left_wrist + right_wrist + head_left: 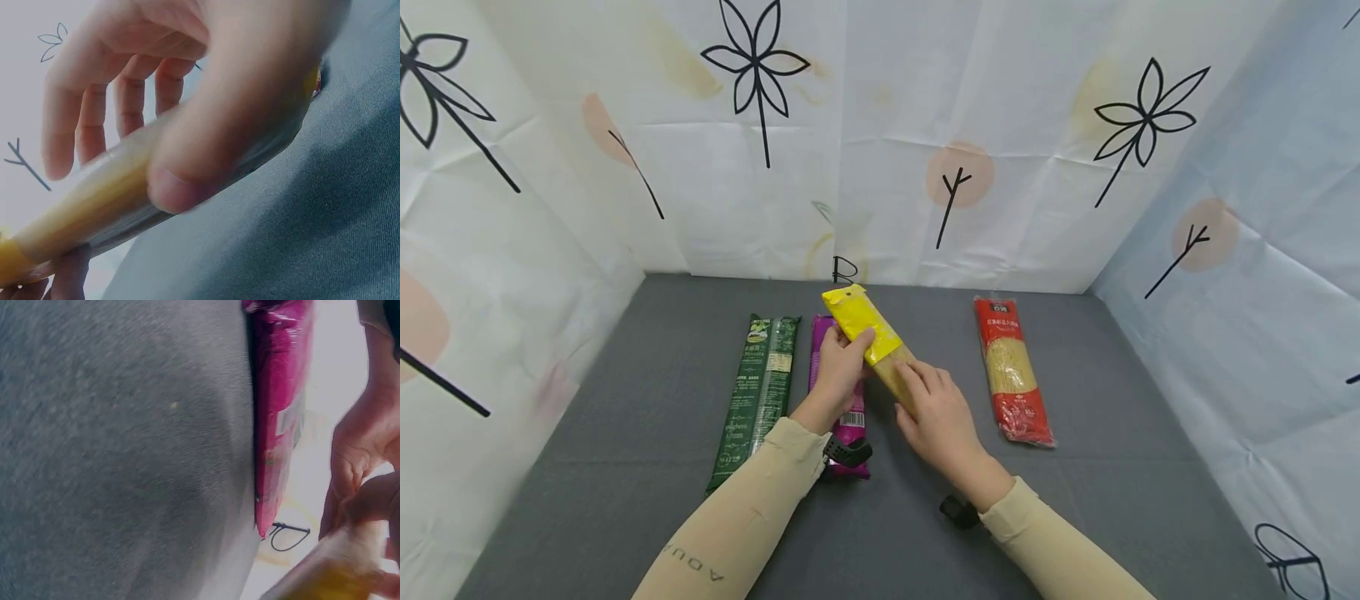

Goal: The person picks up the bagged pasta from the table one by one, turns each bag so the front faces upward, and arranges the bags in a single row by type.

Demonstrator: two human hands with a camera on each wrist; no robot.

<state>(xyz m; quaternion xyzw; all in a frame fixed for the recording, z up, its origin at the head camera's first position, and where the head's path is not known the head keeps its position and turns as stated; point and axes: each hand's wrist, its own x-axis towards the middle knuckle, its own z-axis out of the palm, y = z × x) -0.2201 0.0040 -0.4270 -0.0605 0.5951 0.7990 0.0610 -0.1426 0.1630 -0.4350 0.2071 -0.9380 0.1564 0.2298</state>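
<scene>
Above the dark tabletop, both hands have hold of a yellow-ended packet of noodles (865, 321) with a see-through middle, lying at a slant. My left hand (838, 375) grips its upper yellow part, thumb on top. Around the lower see-through section is my right hand (940, 417), fingers laid over the top and thumb at the near side. The left wrist view shows the pale noodles (94, 215) through the film, close up. Under the left wrist a purple packet (853, 421) lies flat, partly hidden by the hand and wristband.
A green packet (748, 400) lies left of the purple one, its lower end behind the left sleeve. Off to the right is a red noodle packet (1011, 367) with a clear window. Patterned white cloth (880, 167) walls in the grey table (1120, 500) at the back and sides.
</scene>
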